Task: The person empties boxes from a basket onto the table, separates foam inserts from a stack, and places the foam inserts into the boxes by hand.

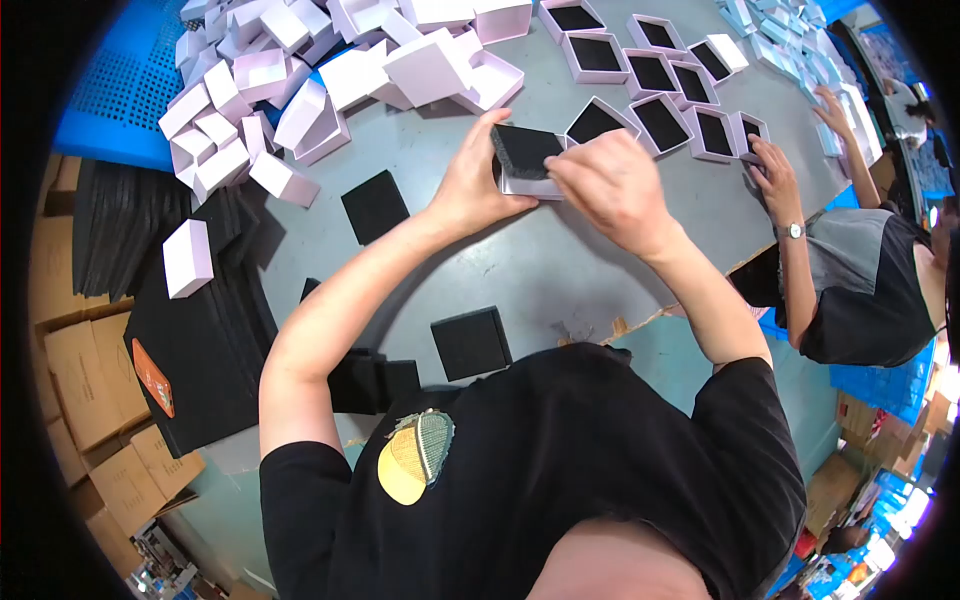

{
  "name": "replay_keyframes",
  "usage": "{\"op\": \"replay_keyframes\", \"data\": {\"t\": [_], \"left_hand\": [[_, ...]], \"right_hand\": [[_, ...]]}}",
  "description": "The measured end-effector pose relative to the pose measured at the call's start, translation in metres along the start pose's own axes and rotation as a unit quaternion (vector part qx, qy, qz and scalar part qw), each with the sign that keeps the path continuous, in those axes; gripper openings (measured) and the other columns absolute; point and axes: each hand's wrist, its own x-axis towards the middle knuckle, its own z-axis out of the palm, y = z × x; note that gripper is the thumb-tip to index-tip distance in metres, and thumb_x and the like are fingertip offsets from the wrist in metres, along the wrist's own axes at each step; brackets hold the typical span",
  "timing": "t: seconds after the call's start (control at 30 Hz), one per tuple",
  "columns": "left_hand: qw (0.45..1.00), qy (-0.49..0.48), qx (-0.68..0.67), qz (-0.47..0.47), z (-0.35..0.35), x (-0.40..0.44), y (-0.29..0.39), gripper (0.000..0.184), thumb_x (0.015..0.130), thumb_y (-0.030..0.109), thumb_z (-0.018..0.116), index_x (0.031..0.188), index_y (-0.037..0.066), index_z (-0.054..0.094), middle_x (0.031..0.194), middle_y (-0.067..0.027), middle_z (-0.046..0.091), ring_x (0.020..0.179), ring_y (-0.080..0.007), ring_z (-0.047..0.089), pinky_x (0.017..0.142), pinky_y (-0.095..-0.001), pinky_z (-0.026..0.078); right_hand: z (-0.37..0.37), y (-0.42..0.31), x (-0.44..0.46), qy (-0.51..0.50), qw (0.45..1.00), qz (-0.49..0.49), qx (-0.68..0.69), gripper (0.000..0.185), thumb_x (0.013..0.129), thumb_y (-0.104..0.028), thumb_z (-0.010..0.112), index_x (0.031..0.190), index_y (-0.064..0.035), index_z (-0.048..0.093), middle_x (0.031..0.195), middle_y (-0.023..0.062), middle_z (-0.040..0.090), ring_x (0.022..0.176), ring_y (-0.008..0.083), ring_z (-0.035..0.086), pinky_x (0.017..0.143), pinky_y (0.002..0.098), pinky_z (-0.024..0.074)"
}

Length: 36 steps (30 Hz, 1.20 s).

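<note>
1. The box is over the table, far of its middle, in front of the person. A black pad sits tilted at its mouth, partly above the rim.
2. The left hand grasps the box from the left, thumb along the near wall, probably to steady it.
3. The right hand has its fingers bunched at the pad's right edge, seemingly pinching it; this grip likely lets it guide the pad's angle.
4. The box looks like stiff, smooth lilac card, square-cornered; the pad is thick, matt and grainy, like foam, and probably gives under pressure.
5. Two loose pads lie flat on the grey table: one to the left, one near the person, both within easy reach.
6. Far right, lined boxes stand open side up, their black insides showing, set close together, perhaps to save room.
7. Far left, pale boxes are heaped at all angles.
8. Left, dark sheets form a layered stack bearing one white box.
9. At right, a co-worker's hand touches a lined box.
</note>
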Motion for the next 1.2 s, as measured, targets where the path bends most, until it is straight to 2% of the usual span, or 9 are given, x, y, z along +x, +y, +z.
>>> {"op": "replay_keyframes", "data": {"t": [0.07, 0.23, 0.4, 0.53, 0.7, 0.9, 1.0, 1.07, 1.2], "left_hand": [[0.990, 0.028, -0.090, -0.106, 0.008, 0.000, 0.004, 0.107, 0.055, 0.018, 0.096, 0.144, 0.006, 0.038, 0.139, -0.0164, 0.049, 0.121, -0.0287, 0.055, 0.102, -0.0397, 0.047], [0.997, 0.010, -0.046, -0.055, 0.013, 0.006, 0.014, 0.098, 0.060, 0.022, 0.093, 0.142, 0.006, 0.043, 0.142, -0.0178, 0.047, 0.124, -0.0319, 0.054, 0.105, -0.0410, 0.046], [0.977, 0.046, 0.131, 0.160, -0.045, 0.020, 0.033, 0.048, 0.076, 0.015, 0.077, 0.121, 0.007, 0.061, 0.136, -0.0161, 0.055, 0.120, -0.0354, 0.055, 0.103, -0.0432, 0.043], [0.958, 0.001, 0.287, 0.030, -0.100, 0.008, 0.015, 0.034, 0.075, 0.021, 0.075, 0.104, 0.007, 0.067, 0.117, -0.0104, 0.063, 0.106, -0.0320, 0.056, 0.088, -0.0436, 0.045], [0.962, -0.163, 0.213, -0.050, -0.100, -0.016, -0.007, 0.038, 0.071, 0.016, 0.083, 0.102, 0.006, 0.065, 0.145, -0.0197, 0.048, 0.131, -0.0401, 0.047, 0.106, -0.0461, 0.041], [0.969, -0.153, 0.163, -0.106, -0.090, -0.005, -0.008, 0.064, 0.067, 0.020, 0.085, 0.122, 0.006, 0.055, 0.135, -0.0187, 0.053, 0.121, -0.0405, 0.053, 0.104, -0.0448, 0.044], [0.987, -0.081, 0.064, -0.122, -0.068, -0.018, -0.007, 0.086, 0.064, 0.015, 0.088, 0.137, 0.007, 0.044, 0.125, -0.0136, 0.057, 0.100, -0.0282, 0.062, 0.090, -0.0381, 0.052], [0.985, -0.072, -0.054, -0.145, -0.052, -0.023, -0.010, 0.112, 0.060, 0.015, 0.092, 0.152, 0.011, 0.029, 0.124, -0.0145, 0.058, 0.100, -0.0231, 0.064, 0.088, -0.0350, 0.054], [0.999, -0.005, -0.027, -0.039, -0.017, -0.024, -0.007, 0.121, 0.058, 0.018, 0.095, 0.155, 0.010, 0.023, 0.127, -0.0167, 0.056, 0.097, -0.0256, 0.066, 0.086, -0.0366, 0.055]], "right_hand": [[0.009, 0.009, -0.006, -0.125, 0.991, -0.035, -0.035, 0.013, 0.071, -0.010, 0.071, 0.083, -0.0044, 0.066, 0.079, 0.0044, 0.058, 0.077, 0.0209, 0.058, 0.072, 0.0355, 0.0454], [0.019, 0.019, -0.007, -0.325, 0.942, -0.012, -0.084, 0.007, 0.073, -0.015, 0.064, 0.073, -0.0088, 0.061, 0.080, 0.0058, 0.058, 0.084, 0.0221, 0.059, 0.079, 0.0354, 0.0430], [0.017, 0.046, -0.005, -0.313, 0.946, 0.081, 0.021, 0.009, 0.085, -0.011, 0.062, 0.082, -0.0035, 0.059, 0.086, 0.0117, 0.057, 0.088, 0.0310, 0.059, 0.083, 0.0421, 0.0446], [-0.007, -0.015, 0.012, -0.173, 0.981, 0.044, 0.070, 0.010, 0.080, -0.014, 0.067, 0.078, -0.0064, 0.060, 0.087, 0.0100, 0.059, 0.086, 0.0298, 0.058, 0.077, 0.0412, 0.0453], [0.011, -0.118, -0.016, -0.277, 0.926, -0.071, 0.246, 0.027, 0.075, -0.030, 0.072, 0.086, -0.0076, 0.061, 0.082, 0.0034, 0.049, 0.085, 0.0205, 0.054, 0.080, 0.0343, 0.0426], [0.011, -0.127, -0.032, -0.235, 0.945, -0.025, 0.225, 0.030, 0.075, -0.013, 0.074, 0.102, -0.0024, 0.068, 0.094, 0.0073, 0.062, 0.085, 0.0232, 0.060, 0.081, 0.0384, 0.0466], [-0.007, -0.093, -0.009, -0.146, 0.949, 0.071, 0.270, 0.035, 0.072, -0.011, 0.078, 0.105, -0.0059, 0.069, 0.098, 0.0059, 0.067, 0.089, 0.0236, 0.062, 0.080, 0.0385, 0.0471], [-0.002, -0.062, -0.002, -0.039, 0.981, 0.094, 0.167, 0.026, 0.074, -0.013, 0.078, 0.099, -0.0106, 0.072, 0.090, 0.0005, 0.067, 0.085, 0.0227, 0.061, 0.075, 0.0380, 0.0444], [0.026, -0.009, 0.005, -0.042, 0.999, 0.014, 0.016, 0.014, 0.072, -0.015, 0.070, 0.086, -0.0100, 0.073, 0.081, 0.0002, 0.065, 0.083, 0.0206, 0.059, 0.077, 0.0349, 0.0433]]}}
